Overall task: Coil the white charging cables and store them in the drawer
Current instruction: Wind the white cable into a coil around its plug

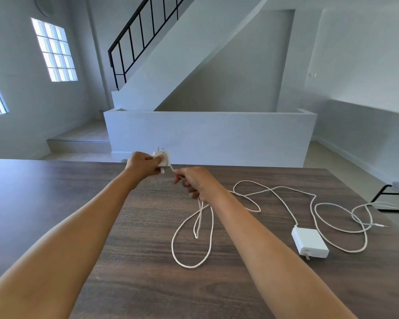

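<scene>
Two chargers show from my head view: a small plug (162, 158) gripped in my left hand (141, 162) above the desk's (55, 192) far edge, and a bigger power brick (310, 242) lying on the desk to my right. My right hand (195, 182) pinches the plug's cable (189, 238), whose loops trail on the desk. A second cable (341, 229) winds beside the brick, and a thin third cable (364, 217) lies near the right edge.

Head view, forward-down over table (55, 203)

Wood table (129, 261) — cables (320, 217), charger (310, 242).
</scene>
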### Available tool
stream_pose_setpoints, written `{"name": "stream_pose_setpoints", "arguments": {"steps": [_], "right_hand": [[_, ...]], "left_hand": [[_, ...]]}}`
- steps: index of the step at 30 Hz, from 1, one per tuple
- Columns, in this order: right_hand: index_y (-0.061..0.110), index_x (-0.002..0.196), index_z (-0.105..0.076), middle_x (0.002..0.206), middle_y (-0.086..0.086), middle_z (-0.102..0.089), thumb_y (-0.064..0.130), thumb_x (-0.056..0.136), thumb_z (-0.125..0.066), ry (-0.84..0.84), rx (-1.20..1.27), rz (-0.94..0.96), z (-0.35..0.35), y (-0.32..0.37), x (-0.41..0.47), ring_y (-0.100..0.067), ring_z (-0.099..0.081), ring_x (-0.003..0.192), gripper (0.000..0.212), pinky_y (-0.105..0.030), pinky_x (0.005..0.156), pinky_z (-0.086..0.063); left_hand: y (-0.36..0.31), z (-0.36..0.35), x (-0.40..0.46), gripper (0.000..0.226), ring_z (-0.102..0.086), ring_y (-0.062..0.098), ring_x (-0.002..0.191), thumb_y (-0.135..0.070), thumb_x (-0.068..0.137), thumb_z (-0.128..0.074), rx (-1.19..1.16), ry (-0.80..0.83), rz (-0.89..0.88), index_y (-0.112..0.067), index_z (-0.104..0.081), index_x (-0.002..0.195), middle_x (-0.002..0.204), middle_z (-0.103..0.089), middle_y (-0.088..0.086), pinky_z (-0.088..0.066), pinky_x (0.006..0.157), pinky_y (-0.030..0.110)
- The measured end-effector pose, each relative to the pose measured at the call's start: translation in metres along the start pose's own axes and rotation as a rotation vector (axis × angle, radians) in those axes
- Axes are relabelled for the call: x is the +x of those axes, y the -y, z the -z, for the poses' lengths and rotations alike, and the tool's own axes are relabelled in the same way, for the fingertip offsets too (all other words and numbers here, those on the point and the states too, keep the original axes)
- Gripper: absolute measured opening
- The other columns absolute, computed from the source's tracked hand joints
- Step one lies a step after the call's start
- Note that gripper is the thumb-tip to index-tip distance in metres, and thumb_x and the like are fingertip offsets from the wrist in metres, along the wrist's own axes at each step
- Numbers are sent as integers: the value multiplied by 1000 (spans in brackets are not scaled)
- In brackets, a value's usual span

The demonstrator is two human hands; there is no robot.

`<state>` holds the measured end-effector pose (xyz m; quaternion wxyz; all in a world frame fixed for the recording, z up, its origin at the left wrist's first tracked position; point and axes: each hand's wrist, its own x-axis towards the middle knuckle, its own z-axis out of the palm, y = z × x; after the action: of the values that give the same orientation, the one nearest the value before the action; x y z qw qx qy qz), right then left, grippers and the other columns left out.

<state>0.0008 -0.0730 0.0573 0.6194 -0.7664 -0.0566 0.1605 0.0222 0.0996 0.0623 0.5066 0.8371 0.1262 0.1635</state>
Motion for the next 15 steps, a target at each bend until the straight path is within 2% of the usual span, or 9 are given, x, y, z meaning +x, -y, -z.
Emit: {"name": "stream_pose_setpoints", "arguments": {"steps": [3, 7, 11, 15], "right_hand": [[14, 77, -62, 58, 3, -28, 28, 89, -59, 125, 26, -60, -2, -11, -1, -4, -18, 30, 19, -13, 33, -13], [17, 80, -66, 61, 3, -27, 40, 92, -58, 183, 47, -102, 8, -25, 0, -3, -20, 31, 27, -15, 33, -14], [16, 75, -65, 59, 3, -25, 45, 88, -62, 81, -8, -99, 14, -30, 5, -6, -22, 36, 31, -17, 35, -17], [13, 66, -61, 57, 0, -22, 51, 76, -73, -50, -49, -59, 23, -31, 11, -12, -18, 48, 41, -23, 46, -17]], "left_hand": [[-14, 3, -3, 24, -69, 17, 67, -22, 85, -69, -313, 40, 125, 1, -63, 81, 82, -69, 15, -60, 61, 25], [-25, 15, -9, 21, -71, 16, 65, -19, 89, -63, -568, 167, 168, 1, -62, 95, 75, -73, 11, -60, 59, 24], [-33, 25, -14, 21, -69, 12, 64, -21, 93, -56, -583, 384, 100, -2, -61, 103, 82, -69, 9, -58, 59, 21], [-39, 39, -18, 25, -66, 10, 62, -24, 85, -56, -516, 684, 116, -5, -62, 99, 75, -69, 5, -57, 59, 20]]}}
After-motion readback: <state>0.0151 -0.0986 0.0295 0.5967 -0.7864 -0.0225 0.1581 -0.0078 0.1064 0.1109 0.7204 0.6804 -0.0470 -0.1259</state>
